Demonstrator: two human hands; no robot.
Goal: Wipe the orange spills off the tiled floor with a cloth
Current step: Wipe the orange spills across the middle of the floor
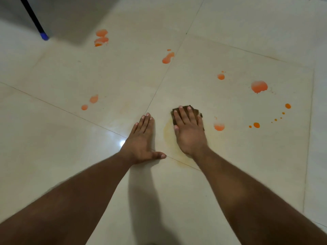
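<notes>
My right hand (188, 131) lies flat on a small brown cloth (194, 109), pressing it to the cream tiled floor (230, 156); only the cloth's far edge shows past my fingers. A pale yellowish smear (168, 137) rings the hand's left side. My left hand (141, 140) rests flat on the floor beside it, fingers together, holding nothing. Several orange spills dot the tiles: one just right of the cloth (219, 126), a large one (259, 86) at the right, small drops (256, 125), a pair at the left (89, 103), others farther off (168, 58) (101, 38).
A dark pole with a blue tip (44, 36) stands on the floor at the far left, beside a grey shadowed surface (67, 18). Tile joints cross under my hands. A bright light reflection (122, 143) sits by my left wrist.
</notes>
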